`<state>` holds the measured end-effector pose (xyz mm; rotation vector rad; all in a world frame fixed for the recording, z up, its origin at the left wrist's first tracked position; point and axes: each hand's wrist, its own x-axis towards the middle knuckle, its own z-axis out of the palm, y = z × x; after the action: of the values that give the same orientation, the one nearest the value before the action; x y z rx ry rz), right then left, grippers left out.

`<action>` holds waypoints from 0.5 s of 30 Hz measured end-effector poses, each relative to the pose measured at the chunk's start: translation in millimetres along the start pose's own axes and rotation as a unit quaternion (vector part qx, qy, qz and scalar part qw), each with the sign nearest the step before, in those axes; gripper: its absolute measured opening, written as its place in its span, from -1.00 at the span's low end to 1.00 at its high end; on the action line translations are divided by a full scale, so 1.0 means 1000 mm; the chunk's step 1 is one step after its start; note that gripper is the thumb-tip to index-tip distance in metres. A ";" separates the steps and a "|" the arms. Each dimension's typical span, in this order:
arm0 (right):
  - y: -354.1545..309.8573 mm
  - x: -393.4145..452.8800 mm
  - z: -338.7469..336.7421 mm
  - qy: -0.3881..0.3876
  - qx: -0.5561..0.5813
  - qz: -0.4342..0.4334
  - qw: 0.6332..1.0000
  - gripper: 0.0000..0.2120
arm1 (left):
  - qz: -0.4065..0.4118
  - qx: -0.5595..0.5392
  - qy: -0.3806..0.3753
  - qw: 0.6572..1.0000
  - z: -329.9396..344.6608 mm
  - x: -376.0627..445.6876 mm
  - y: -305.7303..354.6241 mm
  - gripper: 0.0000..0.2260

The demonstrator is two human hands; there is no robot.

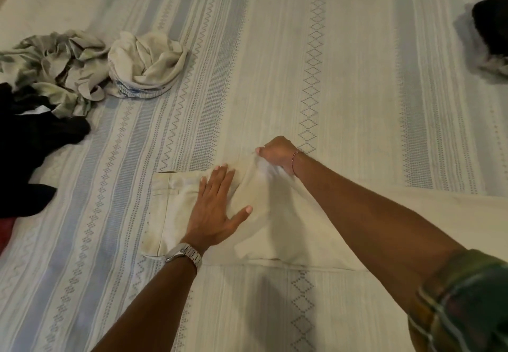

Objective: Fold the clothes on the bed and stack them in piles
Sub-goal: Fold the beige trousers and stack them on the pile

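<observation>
Head view, looking down on the bed (pixel 343 49) with its pale cover of blue-grey stripes and diamond bands. Centre stage is a cream garment (pixel 275 214), looks like trousers, lying flat on the cover near the lower middle, waistband end to the left and the rest running off to the right edge under the right forearm. The left hand (pixel 217 208) lies flat on it, fingers straight and spread, palm pressing the fabric down just right of the waistband; a metal watch (pixel 183 255) sits on that wrist. The right hand (pixel 277 153) is at the far edge of the garment, its grip closed tight on a pinch of cream cloth, lifting a small ridge of it off the bed; a thin red thread bracelet (pixel 294 160) circles the wrist, and a green patterned sleeve (pixel 464 302) shows at lower right.

Over on the left, the unfolded heap: a crumpled leaf-print piece (pixel 55 60), a bunched cream-white piece (pixel 148 63) touching it on its right, and a black garment (pixel 30 148) sprawled below them at the frame edge, with a bit of red cloth (pixel 6 233) poking out beneath. Far right edge, well apart from all that, a dark bundle (pixel 492 21) sits on something pale; too cut off to tell what it is.
</observation>
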<state>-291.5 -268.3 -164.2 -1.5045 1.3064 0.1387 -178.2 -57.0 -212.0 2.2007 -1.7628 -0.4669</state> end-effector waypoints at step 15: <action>0.066 -0.060 0.055 0.315 -0.293 -0.443 0.787 -0.74 | -0.081 0.116 0.061 0.988 0.000 0.006 0.019 -0.45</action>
<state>-336.0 -176.3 -188.0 -2.7270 0.9075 -0.6880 -193.3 -67.0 -204.5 2.4857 -1.6561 -0.1608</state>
